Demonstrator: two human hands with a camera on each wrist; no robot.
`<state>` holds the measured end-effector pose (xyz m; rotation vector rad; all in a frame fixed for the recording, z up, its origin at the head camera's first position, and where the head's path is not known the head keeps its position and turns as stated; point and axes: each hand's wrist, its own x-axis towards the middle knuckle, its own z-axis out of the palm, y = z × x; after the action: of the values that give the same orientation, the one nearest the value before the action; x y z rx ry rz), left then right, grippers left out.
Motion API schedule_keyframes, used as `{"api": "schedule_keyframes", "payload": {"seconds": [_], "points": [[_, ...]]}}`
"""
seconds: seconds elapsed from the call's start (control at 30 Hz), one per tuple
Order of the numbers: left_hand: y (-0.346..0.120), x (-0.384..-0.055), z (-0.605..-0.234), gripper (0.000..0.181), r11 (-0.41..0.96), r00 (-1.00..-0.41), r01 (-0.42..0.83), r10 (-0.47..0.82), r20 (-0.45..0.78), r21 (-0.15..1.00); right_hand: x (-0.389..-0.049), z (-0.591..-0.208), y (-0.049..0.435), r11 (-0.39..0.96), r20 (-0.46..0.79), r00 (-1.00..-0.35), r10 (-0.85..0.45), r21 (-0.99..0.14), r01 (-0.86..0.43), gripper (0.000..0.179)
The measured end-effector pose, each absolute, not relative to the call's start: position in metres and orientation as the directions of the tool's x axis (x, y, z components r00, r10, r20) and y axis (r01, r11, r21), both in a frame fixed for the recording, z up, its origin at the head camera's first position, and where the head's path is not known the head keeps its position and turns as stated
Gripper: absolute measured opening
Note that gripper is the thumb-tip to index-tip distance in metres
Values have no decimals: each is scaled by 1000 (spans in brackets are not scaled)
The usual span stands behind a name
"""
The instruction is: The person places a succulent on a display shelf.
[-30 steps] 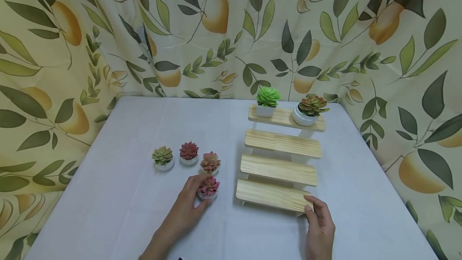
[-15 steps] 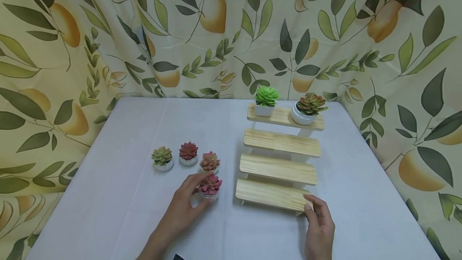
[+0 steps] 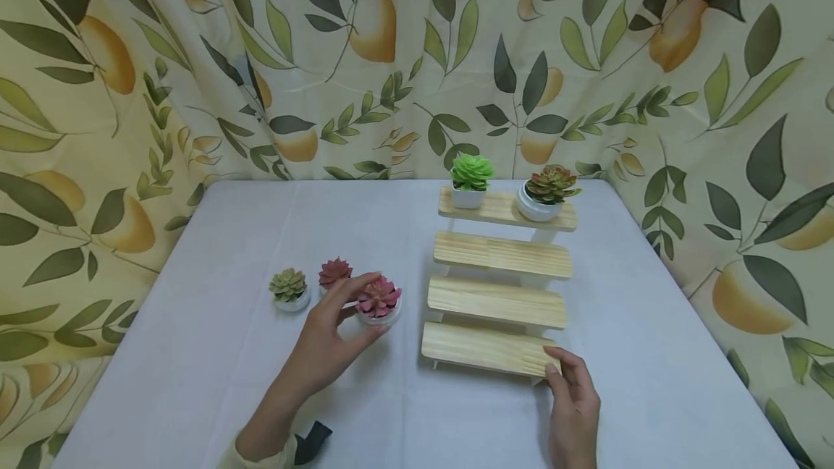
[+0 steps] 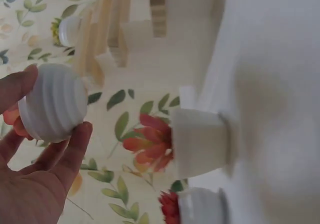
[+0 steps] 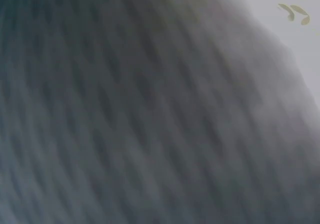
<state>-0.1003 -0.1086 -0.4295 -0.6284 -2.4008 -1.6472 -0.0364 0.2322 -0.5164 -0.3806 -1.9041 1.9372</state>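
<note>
My left hand point(image 3: 326, 342) holds a pink potted succulent point(image 3: 378, 298) between thumb and fingers, lifted off the table. Its white ribbed pot point(image 4: 56, 103) shows in the left wrist view, clear of the tabletop. Below it a reddish succulent in a squarish white pot point(image 4: 200, 143) stands on the table; in the head view the held one hides it. My right hand point(image 3: 575, 400) pinches the right end of the lowest board of a four-step wooden stand point(image 3: 485, 347). Blurred grey material fills most of the right wrist view, so no hand shows there.
A dark red succulent point(image 3: 335, 272), partly behind my left fingers, and a pale green succulent point(image 3: 288, 286) stand on the white-covered table point(image 3: 195, 353). The stand's top board bears a bright green succulent point(image 3: 470, 174) and a red-green one point(image 3: 549, 185). A patterned curtain point(image 3: 391, 107) hangs behind.
My left hand has raised the pink succulent from the table and moved it away from me, over the squarish pot. The right hand keeps its grip on the stand. The head view has shifted slightly.
</note>
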Motion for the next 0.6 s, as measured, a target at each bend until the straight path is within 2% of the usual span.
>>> {"api": "schedule_keyframes", "payload": {"seconds": [0.3, 0.6], "points": [[-86, -128, -400, 74, 321, -880, 465, 267, 393, 825, -36, -514, 232, -5, 87, -890, 447, -995, -100, 26], [-60, -147, -389, 72, 284, -841, 532, 285, 459, 798, -35, -515, 234, 8, 100, -896, 432, -994, -107, 26]]}}
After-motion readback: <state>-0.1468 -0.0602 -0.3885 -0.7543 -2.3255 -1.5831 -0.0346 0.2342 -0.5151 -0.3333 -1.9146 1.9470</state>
